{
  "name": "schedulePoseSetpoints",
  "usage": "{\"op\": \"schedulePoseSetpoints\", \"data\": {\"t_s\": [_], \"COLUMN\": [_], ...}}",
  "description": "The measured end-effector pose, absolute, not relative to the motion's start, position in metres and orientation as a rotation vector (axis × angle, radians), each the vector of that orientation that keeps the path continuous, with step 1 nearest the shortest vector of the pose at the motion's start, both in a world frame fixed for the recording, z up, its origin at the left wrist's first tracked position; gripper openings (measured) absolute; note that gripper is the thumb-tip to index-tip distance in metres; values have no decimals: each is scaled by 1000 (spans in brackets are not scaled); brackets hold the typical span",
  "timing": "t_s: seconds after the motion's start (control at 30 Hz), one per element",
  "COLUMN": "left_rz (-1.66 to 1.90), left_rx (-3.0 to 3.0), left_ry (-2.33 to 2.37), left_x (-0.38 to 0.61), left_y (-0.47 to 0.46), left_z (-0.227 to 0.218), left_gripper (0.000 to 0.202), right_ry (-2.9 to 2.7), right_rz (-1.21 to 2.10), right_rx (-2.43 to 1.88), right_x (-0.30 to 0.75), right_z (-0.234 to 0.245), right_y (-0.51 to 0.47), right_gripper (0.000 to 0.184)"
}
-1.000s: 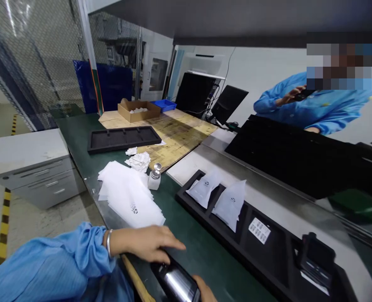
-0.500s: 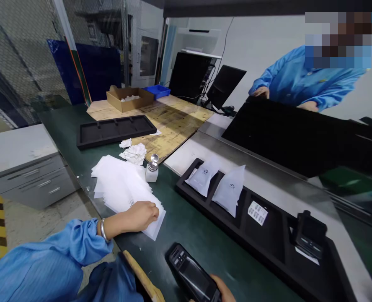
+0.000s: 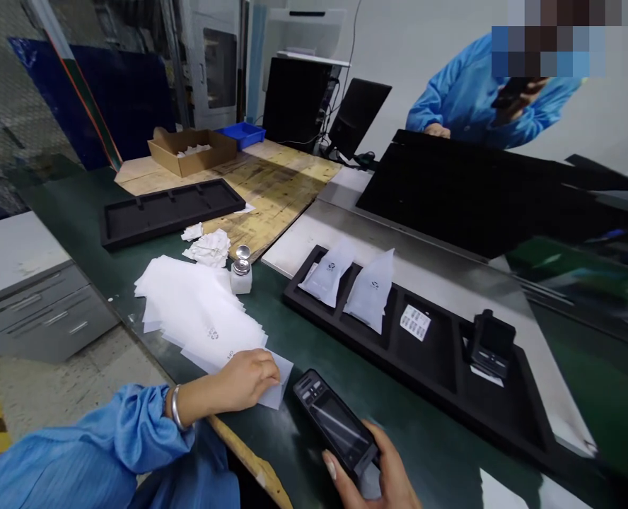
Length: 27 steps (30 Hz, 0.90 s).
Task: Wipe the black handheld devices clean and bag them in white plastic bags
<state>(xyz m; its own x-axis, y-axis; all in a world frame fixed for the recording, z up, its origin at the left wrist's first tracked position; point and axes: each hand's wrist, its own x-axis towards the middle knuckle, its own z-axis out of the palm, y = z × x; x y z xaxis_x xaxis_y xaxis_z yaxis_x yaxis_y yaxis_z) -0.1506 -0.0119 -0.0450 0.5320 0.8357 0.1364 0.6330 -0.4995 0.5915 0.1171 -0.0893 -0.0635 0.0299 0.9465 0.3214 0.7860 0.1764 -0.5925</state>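
Observation:
My left hand [image 3: 249, 379], with a silver bracelet at its wrist, is closed in a pinch at the near right end of a fanned stack of translucent white plastic bags [image 3: 187, 293]. The fingertips press on the outermost bag [image 3: 279, 371]. My right hand [image 3: 385, 474] grips the lower end of a black handheld terminal [image 3: 335, 422], screen and keys facing up, above the green mat. Beyond it lies a long black foam tray [image 3: 370, 351]. Two of its compartments hold bagged items [image 3: 327, 276], one a label sheet [image 3: 415, 323], and another a similar black terminal [image 3: 493, 343].
A small dispenser bottle [image 3: 241, 274] and crumpled white tissue [image 3: 211, 247] stand behind the bags. Farther back are another black tray [image 3: 173, 212], a cardboard box [image 3: 192, 152] and a blue bin [image 3: 242, 134]. Across the table, a co-worker in a blue sleeve [image 3: 457, 92] holds something dark.
My view has shifted. My left hand and the outermost bag have edged right, away from the stack. More of my right hand and the terminal shows. The co-worker has raised one hand holding a dark object.

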Motion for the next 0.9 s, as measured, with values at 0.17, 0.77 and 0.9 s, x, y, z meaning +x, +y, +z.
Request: {"op": "schedulePoseSetpoints", "data": {"t_s": [0.17, 0.77, 0.9], "left_rz": [752, 975, 830], "left_rx": [2228, 2248, 2432], "left_ry": [1208, 784, 713], "left_x": [-129, -73, -85], "left_y": [-21, -33, -22], "left_z": [-50, -20, -11], "left_gripper": [25, 22, 46], "right_ry": [-1982, -2085, -2070], "right_rz": [296, 275, 268], "right_rx": [-1460, -1360, -1391], "right_x": [123, 123, 134], "right_z": [-66, -52, -43], "right_y": [-90, -78, -74], "right_gripper": [59, 58, 57]}}
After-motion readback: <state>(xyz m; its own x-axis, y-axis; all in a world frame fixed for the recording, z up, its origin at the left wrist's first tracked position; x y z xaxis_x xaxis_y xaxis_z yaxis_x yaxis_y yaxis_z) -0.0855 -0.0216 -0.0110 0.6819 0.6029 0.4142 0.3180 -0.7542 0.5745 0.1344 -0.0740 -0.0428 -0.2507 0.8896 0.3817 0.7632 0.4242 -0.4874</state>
